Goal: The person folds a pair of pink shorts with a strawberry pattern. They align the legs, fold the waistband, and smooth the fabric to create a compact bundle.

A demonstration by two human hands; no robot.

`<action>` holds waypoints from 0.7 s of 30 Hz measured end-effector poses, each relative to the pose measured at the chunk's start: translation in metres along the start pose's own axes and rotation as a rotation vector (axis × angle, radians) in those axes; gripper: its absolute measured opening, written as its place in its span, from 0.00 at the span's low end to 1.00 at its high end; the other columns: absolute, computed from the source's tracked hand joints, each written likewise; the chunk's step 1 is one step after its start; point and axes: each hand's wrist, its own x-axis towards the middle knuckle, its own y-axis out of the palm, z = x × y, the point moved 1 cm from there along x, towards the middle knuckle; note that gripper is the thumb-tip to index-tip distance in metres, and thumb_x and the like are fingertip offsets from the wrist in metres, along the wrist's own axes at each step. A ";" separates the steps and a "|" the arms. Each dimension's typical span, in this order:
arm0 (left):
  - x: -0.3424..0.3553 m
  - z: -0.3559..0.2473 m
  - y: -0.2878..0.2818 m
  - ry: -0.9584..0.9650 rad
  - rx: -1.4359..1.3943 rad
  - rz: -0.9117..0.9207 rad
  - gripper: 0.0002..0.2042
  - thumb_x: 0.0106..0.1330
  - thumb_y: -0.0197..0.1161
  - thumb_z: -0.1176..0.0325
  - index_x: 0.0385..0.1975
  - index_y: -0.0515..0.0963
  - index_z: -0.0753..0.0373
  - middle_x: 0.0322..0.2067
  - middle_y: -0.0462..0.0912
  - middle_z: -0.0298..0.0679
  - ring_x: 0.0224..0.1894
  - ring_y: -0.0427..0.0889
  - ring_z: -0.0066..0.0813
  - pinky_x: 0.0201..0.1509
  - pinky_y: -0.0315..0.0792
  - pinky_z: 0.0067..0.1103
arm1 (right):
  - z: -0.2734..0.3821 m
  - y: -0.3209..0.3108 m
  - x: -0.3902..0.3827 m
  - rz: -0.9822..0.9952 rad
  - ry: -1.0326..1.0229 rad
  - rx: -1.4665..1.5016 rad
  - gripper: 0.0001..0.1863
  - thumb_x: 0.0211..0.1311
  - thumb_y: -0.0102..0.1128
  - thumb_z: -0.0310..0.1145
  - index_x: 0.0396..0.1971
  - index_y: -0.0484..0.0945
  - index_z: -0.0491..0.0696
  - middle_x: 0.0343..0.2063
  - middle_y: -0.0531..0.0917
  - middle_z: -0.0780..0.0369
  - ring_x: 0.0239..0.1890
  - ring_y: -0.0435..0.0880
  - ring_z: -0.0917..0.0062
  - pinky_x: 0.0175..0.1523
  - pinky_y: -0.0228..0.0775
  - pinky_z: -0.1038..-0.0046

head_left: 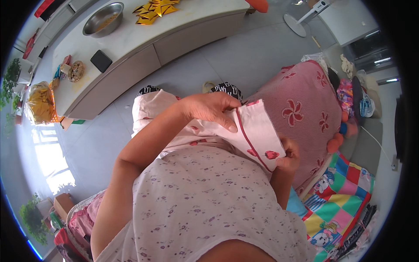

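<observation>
A pale pink garment (257,133) with red prints and dark red piping lies across my lap, with one banded end raised at the right. My left hand (209,111) grips the upper left of that band, thumb pressed on the fabric near the piping. My right hand (288,155) pinches the band's lower right corner. The rest of the fabric (148,107) spreads leftward over my legs, and dark patterned cloth shows just beyond it.
A counter (192,32) ahead bears a steel bowl (103,19), gold foil pieces (155,11) and a black phone (101,61). A pink cushioned seat (305,100) and checked quilt (342,194) lie on my right. A standing fan (297,24) is beyond; a cardboard box (63,205) sits left.
</observation>
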 end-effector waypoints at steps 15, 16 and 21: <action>-0.018 0.001 0.025 0.363 0.020 -0.265 0.17 0.58 0.61 0.81 0.47 0.72 0.64 0.39 0.75 0.32 0.44 0.72 0.18 0.53 0.66 0.18 | 0.007 0.024 0.028 -0.149 0.214 0.013 0.36 0.51 0.68 0.34 0.57 0.63 0.35 0.55 0.71 0.46 0.58 0.73 0.63 0.60 0.65 0.66; -0.018 -0.003 0.029 0.323 0.042 -0.279 0.19 0.57 0.61 0.81 0.50 0.71 0.64 0.40 0.76 0.34 0.45 0.73 0.20 0.53 0.67 0.18 | 0.007 0.025 0.031 -0.150 0.206 -0.044 0.38 0.52 0.68 0.34 0.59 0.59 0.34 0.56 0.71 0.47 0.57 0.73 0.63 0.60 0.66 0.66; -0.016 -0.011 0.042 0.240 0.252 -0.345 0.30 0.53 0.64 0.78 0.60 0.65 0.64 0.44 0.76 0.47 0.45 0.77 0.31 0.50 0.72 0.23 | 0.011 0.035 0.040 -0.181 0.225 -0.267 0.35 0.55 0.66 0.28 0.61 0.59 0.35 0.52 0.74 0.53 0.54 0.75 0.70 0.55 0.69 0.72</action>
